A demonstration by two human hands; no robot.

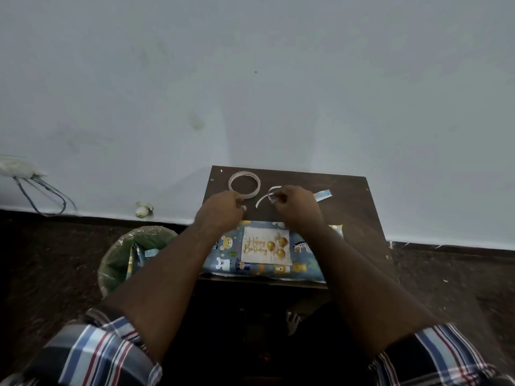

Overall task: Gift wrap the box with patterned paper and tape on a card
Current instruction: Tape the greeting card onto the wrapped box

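Head view, frame centre: both hands above the wrapped box (264,267) and card (266,245) — right hand (296,206) pinches a curled tape strip (269,195), left hand (223,208) curled, seemingly on its end.

Both bare forearms emerge from rolled-up checked shirt sleeves: the left sleeve (92,355) and right sleeve (446,355) carry blue, white, red and black stripes.

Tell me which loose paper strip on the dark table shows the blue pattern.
The short blue-patterned paper strip lying flat just right of the right hand. The other, a curled white paper strip, sits between the two hands, right of the clear tape roll.
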